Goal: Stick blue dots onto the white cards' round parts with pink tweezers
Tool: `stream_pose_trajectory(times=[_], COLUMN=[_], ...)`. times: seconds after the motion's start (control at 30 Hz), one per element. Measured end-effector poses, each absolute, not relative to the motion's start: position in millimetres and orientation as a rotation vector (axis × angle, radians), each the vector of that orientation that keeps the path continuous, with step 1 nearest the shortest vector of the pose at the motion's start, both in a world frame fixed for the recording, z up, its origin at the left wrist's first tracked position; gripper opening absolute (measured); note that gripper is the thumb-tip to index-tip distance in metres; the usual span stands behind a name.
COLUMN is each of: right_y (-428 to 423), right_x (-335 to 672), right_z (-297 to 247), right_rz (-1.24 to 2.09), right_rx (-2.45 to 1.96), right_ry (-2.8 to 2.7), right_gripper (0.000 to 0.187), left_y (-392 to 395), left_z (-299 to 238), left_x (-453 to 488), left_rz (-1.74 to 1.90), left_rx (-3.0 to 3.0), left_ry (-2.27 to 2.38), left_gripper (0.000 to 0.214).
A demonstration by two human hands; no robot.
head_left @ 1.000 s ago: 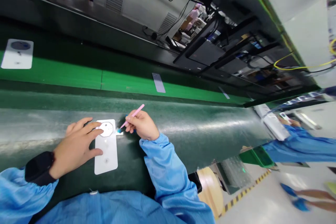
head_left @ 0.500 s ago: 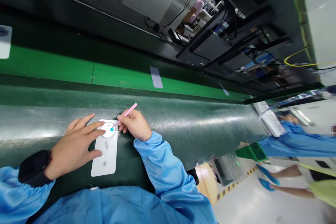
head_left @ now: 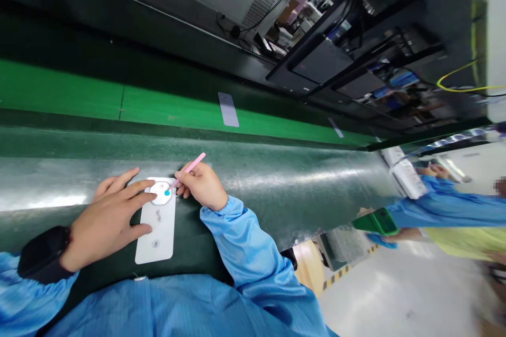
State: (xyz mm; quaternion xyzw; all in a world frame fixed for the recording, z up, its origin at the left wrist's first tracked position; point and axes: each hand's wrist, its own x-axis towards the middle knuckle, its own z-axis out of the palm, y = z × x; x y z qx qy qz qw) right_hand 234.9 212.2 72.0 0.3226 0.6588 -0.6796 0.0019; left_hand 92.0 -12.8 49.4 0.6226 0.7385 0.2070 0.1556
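- L hand [head_left: 108, 221] is held wide, fingers spread, w/ nothing gripped; index & middle fingertips [head_left: 148, 196] are laid on the edge of a white octagonal disc [head_left: 158, 195]
- R hand [head_left: 200, 187] is closed in a narrow pen-style pinch on a pink stick [head_left: 190, 169], which is angled toward the upper right of the frame
- Stick's lower tip is brought to a cyan spot [head_left: 167, 193] on the disc's right side; exact contact can't be told at this size
- Disc is seated at the upper end of a white card [head_left: 155, 234], lower left of centre, between both hands
- Card's long axis runs nearly top to bottom of the frame, slightly tilted, lower end toward the person's body; 2 grey marks [head_left: 157, 229] are seen below the disc
- R hand is nearer the cyan spot; L hand is nearer the card's long left edge
- Card lies on a dark green belt [head_left: 276, 189]
- Black wristband [head_left: 43, 255] is worn on L wrist; blue sleeves [head_left: 233, 242] cover both arms
- Co-worker's hand [head_left: 432, 171] & blue sleeve [head_left: 443, 210] are seen at right, beside a green bin [head_left: 375, 221]
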Motion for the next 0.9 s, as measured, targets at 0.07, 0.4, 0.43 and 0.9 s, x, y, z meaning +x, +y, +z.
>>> stream_pose_trajectory(times=[0.07,0.4,0.43,0.9], right_y=[212.4,210.9,210.9,210.7], right_x=[234.6,233.5,233.5,232.8], right_z=[72.3,69.9,70.0,71.1], right_rz=[-2.136,-2.206,-2.198,-2.213], right_rx=[1.005,1.015,1.019,1.038], right_ry=[2.059,2.02,2.023,2.006], right_gripper=[0.033,0.033,0.032,0.028], left_y=[-13.0,-12.7,-12.3,-12.8], left_z=[49.4,47.0,47.6,49.8], left_x=[91.3,90.2,90.4,91.2], left_rz=[0.584,0.585,0.582,0.568], left_rx=[1.784,1.766,1.764,1.77], left_ry=[2.118,2.129,2.129,2.137], left_gripper=[0.052,0.051,0.05,0.049])
